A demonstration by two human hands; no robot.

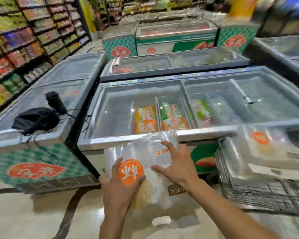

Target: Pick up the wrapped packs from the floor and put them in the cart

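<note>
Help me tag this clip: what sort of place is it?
Most likely a supermarket's frozen-food aisle: glass-lidded chest freezers holding bagged food, long shelves of packaged goods on the left, and a wire cart stacked with wrapped packs.

Bright, even store light, with small glints popping on the freezer lids [266, 100]. Motion blur smears the shelves [16, 40] and the cart [240, 190], and the wide lens bows every edge.

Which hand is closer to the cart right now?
Right. The right hand rests on the wrapped pack, just left of the cart; the left hand grips the pack's other side, farther left.
</note>
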